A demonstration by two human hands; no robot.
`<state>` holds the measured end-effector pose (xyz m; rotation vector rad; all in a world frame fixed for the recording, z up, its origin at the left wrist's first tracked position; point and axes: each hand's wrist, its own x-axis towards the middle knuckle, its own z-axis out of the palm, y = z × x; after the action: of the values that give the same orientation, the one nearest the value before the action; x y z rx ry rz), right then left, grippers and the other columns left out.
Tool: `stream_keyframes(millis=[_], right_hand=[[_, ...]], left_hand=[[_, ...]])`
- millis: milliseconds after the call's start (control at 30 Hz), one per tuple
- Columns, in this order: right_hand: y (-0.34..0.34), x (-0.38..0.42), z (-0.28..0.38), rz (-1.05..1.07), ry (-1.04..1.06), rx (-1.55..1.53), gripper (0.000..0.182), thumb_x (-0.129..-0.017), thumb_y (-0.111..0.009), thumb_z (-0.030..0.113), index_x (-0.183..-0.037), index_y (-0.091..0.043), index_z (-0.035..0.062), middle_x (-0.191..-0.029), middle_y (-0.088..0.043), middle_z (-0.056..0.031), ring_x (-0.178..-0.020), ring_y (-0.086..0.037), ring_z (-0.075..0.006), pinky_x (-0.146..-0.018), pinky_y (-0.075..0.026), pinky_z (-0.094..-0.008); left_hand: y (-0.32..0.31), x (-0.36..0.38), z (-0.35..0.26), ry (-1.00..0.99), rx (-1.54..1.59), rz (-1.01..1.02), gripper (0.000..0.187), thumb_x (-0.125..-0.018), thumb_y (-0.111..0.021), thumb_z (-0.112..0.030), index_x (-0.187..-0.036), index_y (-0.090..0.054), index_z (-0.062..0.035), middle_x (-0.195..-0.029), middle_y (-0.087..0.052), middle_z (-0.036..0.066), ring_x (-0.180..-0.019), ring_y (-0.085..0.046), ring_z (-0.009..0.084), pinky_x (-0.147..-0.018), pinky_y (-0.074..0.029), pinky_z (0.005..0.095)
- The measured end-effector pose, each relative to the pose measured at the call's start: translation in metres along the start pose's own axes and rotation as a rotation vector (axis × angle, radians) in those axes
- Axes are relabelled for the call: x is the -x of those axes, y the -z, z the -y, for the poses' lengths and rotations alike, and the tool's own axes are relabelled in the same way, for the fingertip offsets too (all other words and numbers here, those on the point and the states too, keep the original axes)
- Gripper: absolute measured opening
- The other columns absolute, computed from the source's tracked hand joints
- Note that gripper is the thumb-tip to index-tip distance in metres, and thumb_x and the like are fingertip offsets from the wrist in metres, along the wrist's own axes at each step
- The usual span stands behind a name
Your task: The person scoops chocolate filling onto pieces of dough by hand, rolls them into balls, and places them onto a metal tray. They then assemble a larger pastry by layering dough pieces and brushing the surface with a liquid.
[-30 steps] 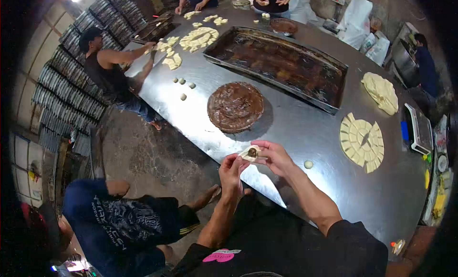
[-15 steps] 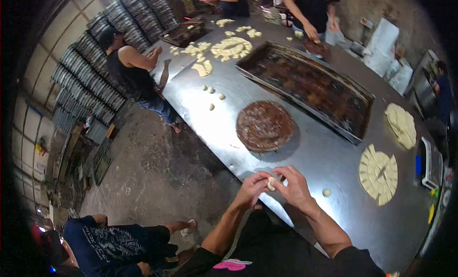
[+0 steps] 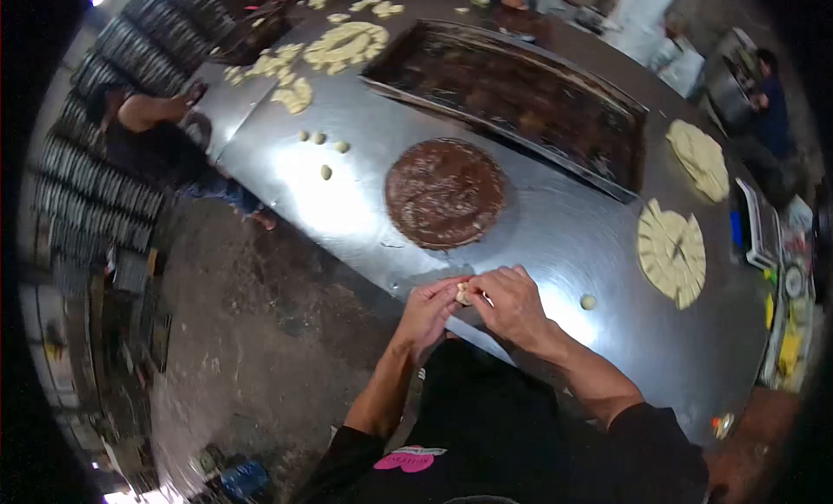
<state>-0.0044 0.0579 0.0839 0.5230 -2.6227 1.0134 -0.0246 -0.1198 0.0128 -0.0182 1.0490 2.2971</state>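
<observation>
L hand [image 3: 427, 319] is holding, R hand [image 3: 512, 304] pinching small cream-white dough lump [image 3: 462, 293], 6 o'clock of round brown mound [image 3: 445, 193]; light pressure's prob. helping.

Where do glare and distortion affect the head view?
Head view: glare whitens the steel table near the four dough balls and beside the lone dough ball; the table's far edge looks bowed; corners fall black; the dough piece between the left hand and right hand is partly finger-covered.

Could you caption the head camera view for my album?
Left hand and right hand pinch dough near a round brown mound on a metal table.
</observation>
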Motion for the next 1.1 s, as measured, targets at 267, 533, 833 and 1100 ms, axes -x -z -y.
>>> stream_keyframes(millis=[267, 533, 833, 1100], right_hand=[[0.046, 0.064, -0.032, -0.043, -0.231, -0.003, 0.01, -0.08, -0.065, 0.015, -0.088, -0.065, 0.0081, -0.078, -0.061, -0.0053, -0.075, -0.058, -0.0229, -0.071, -0.038, -0.0347], [0.099, 0.138, -0.031, -0.266, -0.14, 0.114, 0.015, -0.074, -0.07, 0.009, -0.088, -0.065, 0.0078, -0.072, -0.061, -0.002, -0.07, -0.058, -0.02, -0.069, -0.038, -0.0344], [0.102, 0.195, -0.064, -0.329, -0.251, 0.226, 0.01, -0.073, -0.07, 0.01, -0.077, -0.061, 0.0089, -0.074, -0.059, -0.0034, -0.073, -0.057, -0.021, -0.069, -0.037, -0.0353], [0.071, 0.323, -0.088, -0.178, -0.418, 0.722, 0.022, -0.078, -0.061, 0.008, -0.099, -0.064, 0.0083, -0.101, -0.061, -0.0068, -0.09, -0.056, -0.0237, -0.083, -0.039, -0.0407]], left_hand=[[-0.064, -0.02, 0.044, 0.102, 0.07, 0.112, 0.023, -0.093, -0.054, -0.01, -0.114, -0.055, 0.0003, -0.113, -0.059, 0.011, -0.097, -0.061, 0.018, -0.085, -0.052, 0.0308], [-0.122, -0.007, 0.108, 0.177, 0.032, 0.118, 0.027, -0.095, -0.051, -0.012, -0.116, -0.056, 0.0036, -0.112, -0.061, 0.011, -0.097, -0.061, 0.0179, -0.086, -0.052, 0.0311], [-0.145, -0.021, 0.144, 0.318, -0.188, 0.294, 0.036, -0.095, -0.052, -0.016, -0.123, -0.051, 0.0061, -0.113, -0.061, 0.015, -0.099, -0.062, 0.0212, -0.091, -0.05, 0.0347], [-0.09, -0.04, 0.175, -0.046, -1.097, 0.131, 0.052, -0.084, -0.065, -0.015, -0.129, -0.046, 0.0033, -0.118, -0.058, 0.017, -0.105, -0.059, 0.0243, -0.084, -0.051, 0.0323]])
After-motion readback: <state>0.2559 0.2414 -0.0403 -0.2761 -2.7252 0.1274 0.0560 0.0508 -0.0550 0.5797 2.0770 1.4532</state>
